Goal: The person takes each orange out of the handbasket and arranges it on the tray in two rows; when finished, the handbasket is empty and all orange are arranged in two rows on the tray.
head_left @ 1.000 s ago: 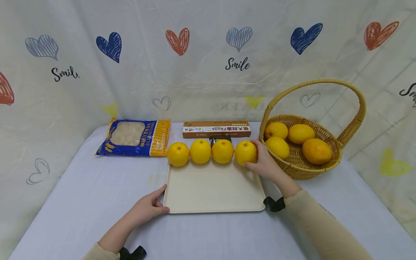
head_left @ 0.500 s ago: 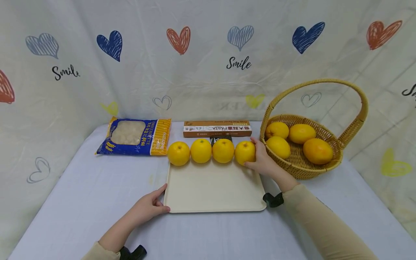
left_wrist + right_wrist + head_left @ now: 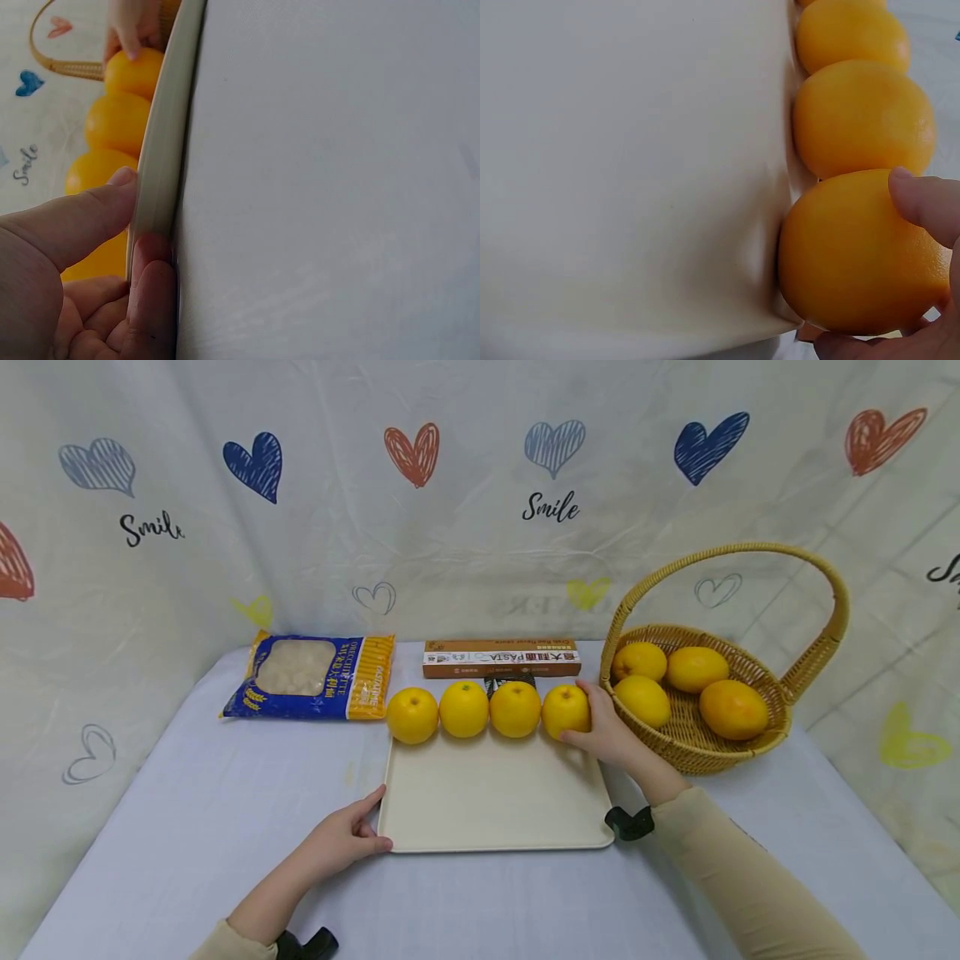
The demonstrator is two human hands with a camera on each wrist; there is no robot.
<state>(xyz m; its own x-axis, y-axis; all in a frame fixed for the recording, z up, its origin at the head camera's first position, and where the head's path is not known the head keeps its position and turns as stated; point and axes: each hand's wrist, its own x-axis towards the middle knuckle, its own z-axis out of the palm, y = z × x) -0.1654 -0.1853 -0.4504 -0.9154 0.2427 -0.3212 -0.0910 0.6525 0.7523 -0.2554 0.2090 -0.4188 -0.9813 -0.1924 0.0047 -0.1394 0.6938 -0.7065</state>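
Several yellow-orange oranges stand side by side along the far edge of a cream tray point(image 3: 495, 793). My right hand point(image 3: 611, 735) holds the rightmost orange point(image 3: 564, 710), thumb on its near side and fingers at its far right; in the right wrist view this orange point(image 3: 862, 255) sits against the tray's rim corner. At the tray's left side, my left hand point(image 3: 337, 843) grips the edge near the front corner. The left wrist view has the left thumb over the tray rim point(image 3: 161, 150) and fingers against its outer side. The leftmost orange point(image 3: 412, 716) is beside the tray's far left corner.
A wicker basket point(image 3: 697, 760) with a tall handle and several yellow fruits stands right of the tray. Behind the oranges lie a brown pasta box point(image 3: 501, 658) and a partly hidden dark item point(image 3: 510, 679). A blue and yellow pasta bag point(image 3: 307, 678) lies at the back left.
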